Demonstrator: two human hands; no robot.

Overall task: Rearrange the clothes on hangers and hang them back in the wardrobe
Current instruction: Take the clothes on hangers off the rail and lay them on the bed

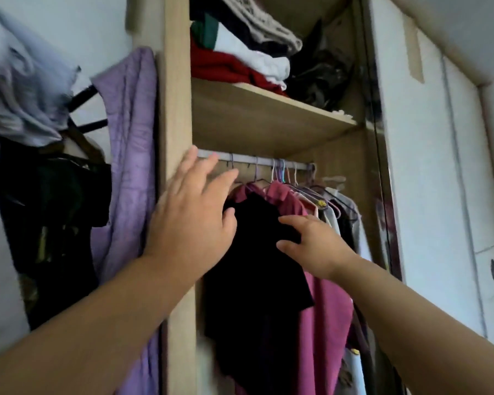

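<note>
Two hands work at the wardrobe (176, 109). Left hand (191, 212) is spread, fingers straight, reaching up to the rail (240, 160), thumb against the black shirt (254, 280). Right hand (314, 246) pinches a fold at the shirt's shoulder between thumb and forefinger. Black shirt hangs at the rail's left end, in front of a pink shirt (325, 309); its hook is hidden behind the left hand. Risk: a tug on the fold could slide the shirt off its hanger, or unseat a half-caught hook. Hangers (280, 169) crowd the rail rightward, leaving little room. Shelf (268, 121) above carries folded clothes (234, 64); purple cloth (126, 155) drapes outside, left.
</note>
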